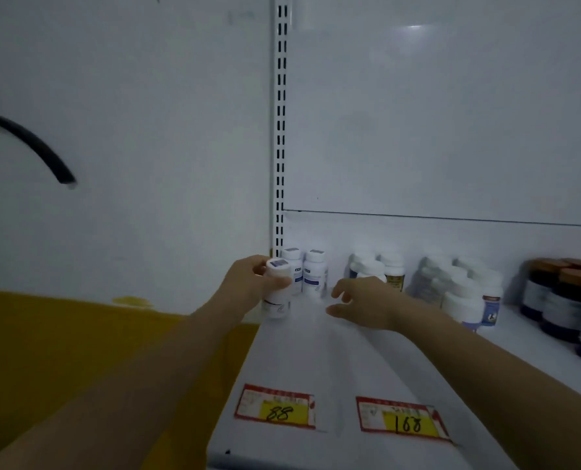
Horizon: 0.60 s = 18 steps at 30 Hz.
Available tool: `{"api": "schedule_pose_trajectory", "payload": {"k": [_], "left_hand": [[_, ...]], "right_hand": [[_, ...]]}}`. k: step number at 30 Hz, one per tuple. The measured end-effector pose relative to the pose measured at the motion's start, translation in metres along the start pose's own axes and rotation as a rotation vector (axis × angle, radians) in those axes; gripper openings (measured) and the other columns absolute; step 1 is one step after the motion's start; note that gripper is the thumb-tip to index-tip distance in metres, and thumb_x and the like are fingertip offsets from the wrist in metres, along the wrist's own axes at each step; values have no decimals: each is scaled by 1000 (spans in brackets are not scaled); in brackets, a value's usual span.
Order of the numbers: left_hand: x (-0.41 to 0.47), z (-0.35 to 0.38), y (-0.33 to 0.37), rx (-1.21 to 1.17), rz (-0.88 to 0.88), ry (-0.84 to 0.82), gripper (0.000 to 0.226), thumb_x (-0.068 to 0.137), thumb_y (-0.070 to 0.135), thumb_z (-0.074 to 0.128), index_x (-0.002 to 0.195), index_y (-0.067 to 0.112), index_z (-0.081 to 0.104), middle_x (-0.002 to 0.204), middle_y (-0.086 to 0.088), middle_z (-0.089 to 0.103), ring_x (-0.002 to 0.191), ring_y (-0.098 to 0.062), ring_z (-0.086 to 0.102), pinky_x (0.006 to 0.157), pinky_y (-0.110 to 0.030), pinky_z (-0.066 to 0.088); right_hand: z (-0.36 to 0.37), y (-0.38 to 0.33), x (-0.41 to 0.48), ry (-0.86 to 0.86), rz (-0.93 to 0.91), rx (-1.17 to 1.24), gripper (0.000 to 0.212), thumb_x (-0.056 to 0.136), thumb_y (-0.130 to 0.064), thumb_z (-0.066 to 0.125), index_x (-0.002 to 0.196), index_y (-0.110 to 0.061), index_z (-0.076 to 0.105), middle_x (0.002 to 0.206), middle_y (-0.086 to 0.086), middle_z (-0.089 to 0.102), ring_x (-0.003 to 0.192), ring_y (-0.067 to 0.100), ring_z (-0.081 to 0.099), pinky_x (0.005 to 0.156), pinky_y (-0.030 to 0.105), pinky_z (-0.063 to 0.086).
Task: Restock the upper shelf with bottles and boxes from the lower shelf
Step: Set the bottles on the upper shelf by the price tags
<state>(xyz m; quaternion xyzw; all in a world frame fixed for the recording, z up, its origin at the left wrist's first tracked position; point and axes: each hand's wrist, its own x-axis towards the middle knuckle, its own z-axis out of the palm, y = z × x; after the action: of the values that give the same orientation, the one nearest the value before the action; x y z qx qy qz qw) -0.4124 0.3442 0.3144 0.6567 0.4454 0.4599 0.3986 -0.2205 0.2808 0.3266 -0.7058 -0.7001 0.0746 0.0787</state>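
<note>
the white back panel [434,113] fills the far side of the scene. the white shelf [316,361] runs from the near edge to that panel. a yellow band [62,334] covers the lower wall to the left of the shelf. the slotted upright [281,130] stands vertical at the far left corner of the shelf. a black cable [34,144] curves down in front of the wall at far left.

the dark bottles [560,296], with brown caps, stand at the right end of the shelf. the white bottle group [462,293] stands left of them, apart from them. a smaller white-capped cluster [392,269] stands against the back panel, partly hidden by the right hand. two blue-label bottles [312,273] stand upright side by side in the far left corner, just beside the upright.

the left hand [248,283] grips the white bottle [277,290] around its upper body, fingers curled. the bottle is upright at the left edge of the shelf, just near of the blue-label bottles. contact between its base and the shelf cannot be determined.

the right hand [360,303] is spread and holds nothing, above the shelf.

the "88" price tag [277,407] and the "168" price tag [402,418] sit on the near edge of the shelf.
</note>
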Motion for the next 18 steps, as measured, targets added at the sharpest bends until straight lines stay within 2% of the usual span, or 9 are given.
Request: {"api": "schedule_pose_trajectory", "payload": {"k": [5, 7, 12, 15, 18], "left_hand": [[36, 15, -13, 2, -5, -26, 25, 73, 7, 78, 94, 10, 64, 93, -9, 65, 87, -23, 60, 80, -35, 49], [45, 20, -16, 18, 11, -16, 26, 73, 9, 78, 93, 9, 62, 97, -10, 65, 86, -22, 59, 81, -37, 49], [50, 27, -22, 15, 21, 15, 26, 78, 13, 75, 97, 9, 58, 102, -8, 64, 90, -23, 59, 78, -33, 46], [46, 31, -24, 18, 16, 13, 30, 80, 15, 72, 106, 6, 61, 109, -12, 66, 98, -28, 62, 88, -41, 50], [42, 31, -24, 22, -22, -15, 44, 79, 18, 73, 118, 5, 58, 114, -12, 64, 101, -27, 61, 90, -39, 49]], "right_hand": [[2, -4, -1, 0, 118, 12, 51, 91, -48, 51, 134, -21, 47, 134, 3, 54, 119, 20, 53, 95, 26, 42], [-1, -3, 2, 36, 132, 2, 50, 91, -47, 52, 133, -20, 49, 132, 4, 55, 118, 20, 53, 94, 26, 41], [-4, -2, 4, 51, 142, -16, 48, 91, -46, 52, 131, -19, 51, 131, 5, 56, 118, 21, 52, 92, 26, 40], [1, -1, 3, 34, 145, 1, 50, 91, -47, 52, 133, -19, 50, 132, 5, 55, 118, 20, 53, 93, 26, 42], [5, -1, 1, 13, 141, 10, 51, 91, -47, 53, 134, -20, 48, 133, 4, 54, 118, 20, 53, 95, 27, 43]]}}
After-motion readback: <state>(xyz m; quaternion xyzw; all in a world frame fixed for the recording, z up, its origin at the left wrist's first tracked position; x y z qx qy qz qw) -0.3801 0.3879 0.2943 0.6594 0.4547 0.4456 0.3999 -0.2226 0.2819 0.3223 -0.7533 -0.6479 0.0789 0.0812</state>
